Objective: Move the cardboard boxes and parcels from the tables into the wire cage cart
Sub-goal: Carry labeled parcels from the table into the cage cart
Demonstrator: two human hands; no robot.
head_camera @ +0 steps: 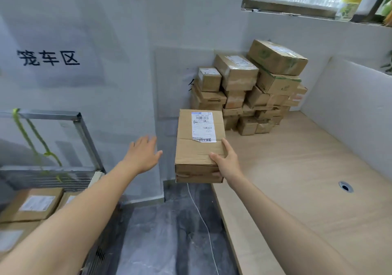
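Carry step, seemingly: right hand (228,164) gripped a box (197,153) beyond the table (297,168) edge, left hand (142,155) spread empty; next probably needed lowering into the cart (84,130)

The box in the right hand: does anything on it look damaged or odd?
Yes. The shipping label on the box, which the right hand grips, is torn at its lower edge, and the cardboard below it is creased.
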